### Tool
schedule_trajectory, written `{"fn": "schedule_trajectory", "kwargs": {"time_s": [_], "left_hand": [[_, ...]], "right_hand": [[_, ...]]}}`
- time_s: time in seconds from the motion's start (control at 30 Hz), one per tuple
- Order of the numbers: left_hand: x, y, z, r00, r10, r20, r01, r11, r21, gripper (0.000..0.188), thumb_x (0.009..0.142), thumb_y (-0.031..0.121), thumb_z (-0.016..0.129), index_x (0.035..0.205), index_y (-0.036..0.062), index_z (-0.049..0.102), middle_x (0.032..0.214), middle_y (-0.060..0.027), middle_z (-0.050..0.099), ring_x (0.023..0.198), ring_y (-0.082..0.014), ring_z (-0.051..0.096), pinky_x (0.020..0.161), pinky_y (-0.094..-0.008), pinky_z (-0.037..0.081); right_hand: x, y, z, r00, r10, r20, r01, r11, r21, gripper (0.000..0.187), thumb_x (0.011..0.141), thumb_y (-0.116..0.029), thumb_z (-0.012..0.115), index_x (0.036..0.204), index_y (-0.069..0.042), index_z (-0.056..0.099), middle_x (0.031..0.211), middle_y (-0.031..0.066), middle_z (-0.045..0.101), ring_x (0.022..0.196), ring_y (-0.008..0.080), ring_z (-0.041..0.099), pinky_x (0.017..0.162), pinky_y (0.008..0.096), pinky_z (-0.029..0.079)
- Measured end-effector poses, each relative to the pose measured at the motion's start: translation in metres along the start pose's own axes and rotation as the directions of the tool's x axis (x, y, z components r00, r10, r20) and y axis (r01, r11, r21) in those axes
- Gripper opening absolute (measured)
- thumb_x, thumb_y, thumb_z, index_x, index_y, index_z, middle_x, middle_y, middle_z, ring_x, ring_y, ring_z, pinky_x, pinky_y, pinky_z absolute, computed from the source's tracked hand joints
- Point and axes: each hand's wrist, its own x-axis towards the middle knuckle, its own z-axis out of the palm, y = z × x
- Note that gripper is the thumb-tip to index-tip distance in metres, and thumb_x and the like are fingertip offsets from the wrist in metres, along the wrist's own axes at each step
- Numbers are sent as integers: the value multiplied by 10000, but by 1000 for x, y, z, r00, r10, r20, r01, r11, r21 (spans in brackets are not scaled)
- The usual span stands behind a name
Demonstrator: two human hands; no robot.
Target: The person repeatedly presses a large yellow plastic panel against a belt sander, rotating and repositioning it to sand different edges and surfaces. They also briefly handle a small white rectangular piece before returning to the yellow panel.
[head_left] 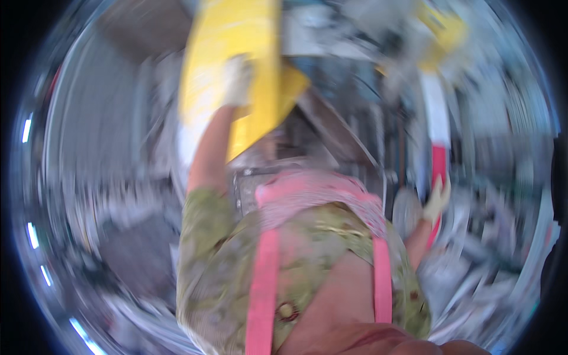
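Note:
Motion blurs the whole head view. My left hand [238, 80], in a pale glove, is against a large yellow sheet-like piece [204, 74] with a whitish edge, ahead and left of my body. Its fingers are smeared, so their grip cannot be made out. Out to the right, my right hand [436, 200], also in a pale glove, closes around a long red-and-white pole [438, 157]. The red part passes through the hand and shows again below it; the white part reaches up toward another yellow piece [441, 32].
A brownish slanted panel [334, 121] and a dark frame stand just ahead of me. Grey upright panels [97, 112] line the left side. Blurred grey and white material [455, 266] lies at the lower right, and a dark flat piece [139, 248] at the lower left.

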Motion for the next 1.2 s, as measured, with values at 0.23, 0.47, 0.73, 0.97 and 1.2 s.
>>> {"fn": "schedule_trajectory", "kwargs": {"time_s": [0.23, 0.47, 0.73, 0.97, 1.2], "left_hand": [[-45, 84, 3, 996, -67, 54, 86, 825, -559, 370, 1075, 205, 468, 1213, -68, 674, 1158, -162, 717, 1087, -220, 666, 988, -345, 498], [-87, 176, 8, 951, -266, 157, 301, 682, -667, 352, 1065, 203, 501, 1201, -65, 684, 1146, -146, 721, 1114, -198, 642, 1013, -310, 464], [-120, 219, -27, 872, -396, 287, 484, 620, -617, 361, 1067, 255, 530, 1232, -27, 683, 1125, -90, 693, 1026, -140, 620, 908, -281, 475], [-130, 243, -33, 845, -415, 338, 530, 568, -630, 323, 1066, 217, 532, 1249, -8, 673, 1046, -41, 671, 809, -74, 612, 710, -226, 524], [-141, 252, -26, 835, -424, 352, 544, 534, -648, 297, 1032, 240, 600, 1144, 8, 745, 1008, -43, 741, 891, -111, 669, 787, -292, 527]], "right_hand": [[22, 3, -27, 932, -342, -124, 191, 750, -633, 362, 963, -214, 629, 1286, -52, 660, 1276, 170, 668, 1244, 344, 585, 1074, 397, 440], [63, -32, -4, 835, -449, 320, 512, 419, -750, 471, 929, -183, 654, 1372, -39, 591, 1396, 177, 600, 1344, 333, 521, 1152, 419, 375], [136, -25, 52, 713, -346, 610, 652, 7, -758, 727, 876, -181, 671, 1533, -58, 382, 1560, 144, 444, 1472, 268, 378, 1233, 446, 253], [153, -23, 60, 748, -334, 574, 634, 103, -766, 598, 942, -207, 582, 1488, -20, 424, 1460, 163, 545, 1378, 286, 491, 1178, 431, 346], [188, -43, 68, 516, -511, 687, 796, -10, -605, 456, 936, -196, 575, 1347, 0, 583, 1399, 186, 595, 1310, 302, 550, 1149, 427, 382]]}}
